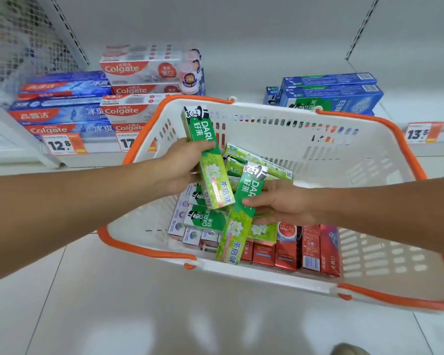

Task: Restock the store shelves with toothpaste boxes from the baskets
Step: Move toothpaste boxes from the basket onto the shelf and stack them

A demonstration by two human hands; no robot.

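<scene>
At centre frame, a green Darlie box point(207, 160) was gripped by the left hand point(183, 165), fingers curled round its middle so that it was lifted upright above the basket point(385, 160). Just right of it, a second green box point(241, 213) was pinched by the right hand point(280, 203), probably so that two could be carried at once. More boxes, green and red point(285, 249), lay in the basket's lower part. Colgate stacks point(128, 90) stood on the shelf point(241, 80) at upper left; the gap behind the basket was judged the likely destination.
</scene>
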